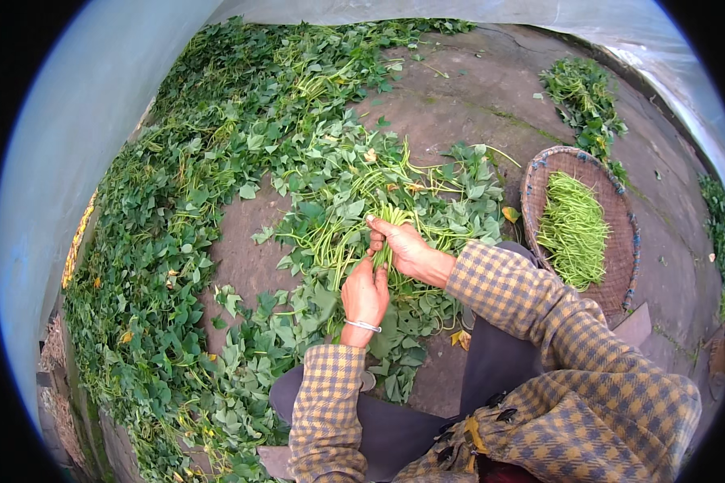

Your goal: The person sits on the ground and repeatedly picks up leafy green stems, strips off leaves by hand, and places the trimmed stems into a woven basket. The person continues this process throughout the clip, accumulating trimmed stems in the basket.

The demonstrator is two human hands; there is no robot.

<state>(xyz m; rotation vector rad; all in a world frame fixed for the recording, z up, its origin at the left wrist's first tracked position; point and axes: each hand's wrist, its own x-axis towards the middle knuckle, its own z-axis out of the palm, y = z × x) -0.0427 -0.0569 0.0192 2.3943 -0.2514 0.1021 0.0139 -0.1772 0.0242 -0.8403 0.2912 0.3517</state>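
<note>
A bunch of pale green leaf stems [393, 214] is gripped in my right hand [408, 246], whose thumb lies across it. Just below, my left hand [365, 294] pinches the lower end of the same bunch between thumb and fingers. The fingertips of both hands nearly meet, and part of the bunch is hidden behind them. Under and around the hands lies a loose heap of leafy green vines [326, 235], which look like sweet potato. To the right, a round woven basket [621, 226] holds a pile of leafless green stems [573, 232].
A thick spread of vines [151, 223] covers the left and far ground. Another vine clump [583, 99] lies beyond the basket. The concrete floor [459, 90] shows between them. Plastic sheeting [109, 90] hangs along the left and far sides. My bent knees [495, 344] flank the near vines.
</note>
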